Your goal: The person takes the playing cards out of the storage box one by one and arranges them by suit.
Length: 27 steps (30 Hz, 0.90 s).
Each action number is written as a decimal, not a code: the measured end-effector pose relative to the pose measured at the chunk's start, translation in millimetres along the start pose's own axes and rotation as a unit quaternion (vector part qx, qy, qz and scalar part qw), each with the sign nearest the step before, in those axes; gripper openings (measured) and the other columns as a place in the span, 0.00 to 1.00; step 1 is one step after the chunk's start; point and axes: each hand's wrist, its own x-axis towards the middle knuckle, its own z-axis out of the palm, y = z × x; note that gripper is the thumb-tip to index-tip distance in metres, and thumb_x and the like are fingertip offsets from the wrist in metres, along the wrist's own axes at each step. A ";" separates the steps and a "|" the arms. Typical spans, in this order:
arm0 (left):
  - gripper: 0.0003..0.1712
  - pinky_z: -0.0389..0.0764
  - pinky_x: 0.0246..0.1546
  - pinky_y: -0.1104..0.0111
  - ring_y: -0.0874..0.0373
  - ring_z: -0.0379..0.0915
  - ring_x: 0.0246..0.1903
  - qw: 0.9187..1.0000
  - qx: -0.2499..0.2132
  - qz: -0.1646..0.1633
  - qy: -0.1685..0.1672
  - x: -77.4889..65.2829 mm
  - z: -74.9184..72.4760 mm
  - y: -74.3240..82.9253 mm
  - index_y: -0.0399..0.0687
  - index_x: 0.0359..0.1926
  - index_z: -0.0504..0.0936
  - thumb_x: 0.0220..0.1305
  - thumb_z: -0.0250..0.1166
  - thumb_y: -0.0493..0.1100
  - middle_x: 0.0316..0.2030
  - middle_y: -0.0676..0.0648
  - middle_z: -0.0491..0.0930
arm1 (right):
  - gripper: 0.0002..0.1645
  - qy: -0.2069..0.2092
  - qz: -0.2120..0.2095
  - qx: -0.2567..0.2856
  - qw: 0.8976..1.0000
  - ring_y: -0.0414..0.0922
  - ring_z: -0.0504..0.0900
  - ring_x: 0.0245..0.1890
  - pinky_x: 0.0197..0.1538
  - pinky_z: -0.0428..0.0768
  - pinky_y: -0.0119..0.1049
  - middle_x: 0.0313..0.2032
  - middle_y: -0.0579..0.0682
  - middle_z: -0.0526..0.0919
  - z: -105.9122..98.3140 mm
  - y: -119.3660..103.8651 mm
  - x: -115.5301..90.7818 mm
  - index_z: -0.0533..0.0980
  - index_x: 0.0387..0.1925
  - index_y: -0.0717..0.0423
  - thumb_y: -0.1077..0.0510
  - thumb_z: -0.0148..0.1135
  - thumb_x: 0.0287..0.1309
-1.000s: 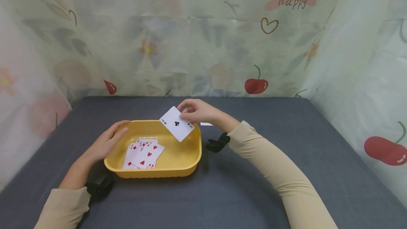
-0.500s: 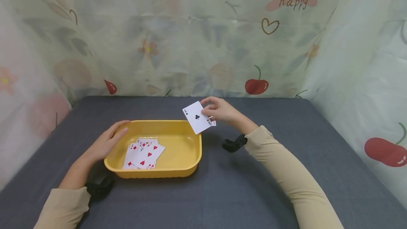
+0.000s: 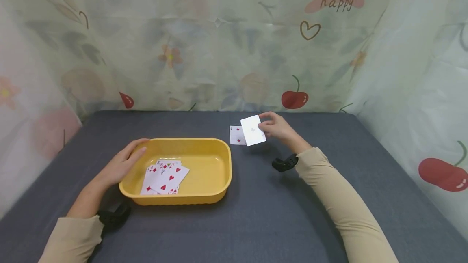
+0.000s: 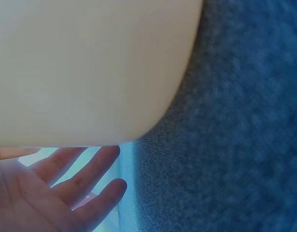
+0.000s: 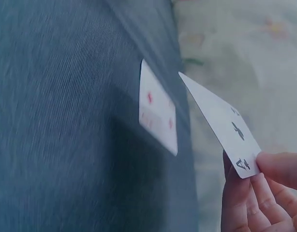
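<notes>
My right hand point(image 3: 276, 127) pinches an ace of clubs point(image 3: 252, 131) between thumb and fingers; the right wrist view shows its ace of clubs point(image 5: 226, 125) face. The held card overlaps a diamond card point(image 3: 237, 135) that lies face up on the cloth. At the left rim of a yellow plastic tub point(image 3: 215, 149) rests my left hand point(image 3: 124, 159), thumb over the inner side. The left wrist view has its fingers point(image 4: 90, 174) stretched out beside the tub wall point(image 4: 90, 72). Inside the tub, at the left, lie several overlapping playing cards point(image 3: 168, 178), hearts and diamonds showing.
A dark grey cloth point(image 3: 234, 230) covers the table. Behind it hangs a patterned curtain point(image 3: 219, 52) with cherries and lettering, which also closes in both sides. Black wrist straps point(image 3: 285, 163) sit on both arms.
My right hand has carried the ace of clubs from over the tub to the right, over the diamond card, more of which now shows. My left hand and the tub have stayed put.
</notes>
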 end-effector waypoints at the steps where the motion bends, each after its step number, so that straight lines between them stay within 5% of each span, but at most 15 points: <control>1: 0.35 0.56 0.60 0.37 0.35 0.56 0.61 1.000 -0.001 0.001 0.000 0.1 0.0 -0.1 0.42 0.69 0.53 0.72 0.40 0.59 0.66 0.31 0.56 | 0.28 0.009 0.006 -0.004 1.000 0.46 0.79 0.42 0.41 0.77 0.35 0.55 0.65 0.76 -2.9 3.4 1.0 0.60 0.63 0.57 0.59 0.53 0.63; 9: 0.35 0.56 0.60 0.37 0.35 0.55 0.61 1.000 -0.002 0.004 0.001 0.6 -0.5 -0.7 0.42 0.69 0.53 0.72 0.40 0.59 0.66 0.31 0.56 | 0.29 0.048 0.050 -0.010 0.998 0.50 0.77 0.47 0.39 0.76 0.31 0.58 0.64 0.73 -16.7 25.8 12.5 0.59 0.65 0.58 0.61 0.50 0.62; 16: 0.36 0.55 0.61 0.37 0.35 0.55 0.62 1.000 -0.004 -0.003 -0.002 0.6 -0.8 0.4 0.42 0.69 0.53 0.71 0.40 0.60 0.66 0.31 0.55 | 0.31 0.067 0.088 0.010 0.994 0.53 0.74 0.54 0.46 0.77 0.35 0.60 0.65 0.70 -20.3 34.5 17.3 0.58 0.66 0.59 0.65 0.47 0.61; 27: 0.35 0.55 0.61 0.38 0.35 0.54 0.63 1.000 -0.010 0.009 0.000 0.0 -0.4 -0.7 0.40 0.69 0.53 0.72 0.41 0.59 0.66 0.31 0.55 | 0.28 0.074 0.105 -0.001 0.992 0.48 0.74 0.50 0.40 0.75 0.30 0.59 0.63 0.72 -14.7 43.8 22.9 0.62 0.65 0.60 0.62 0.49 0.63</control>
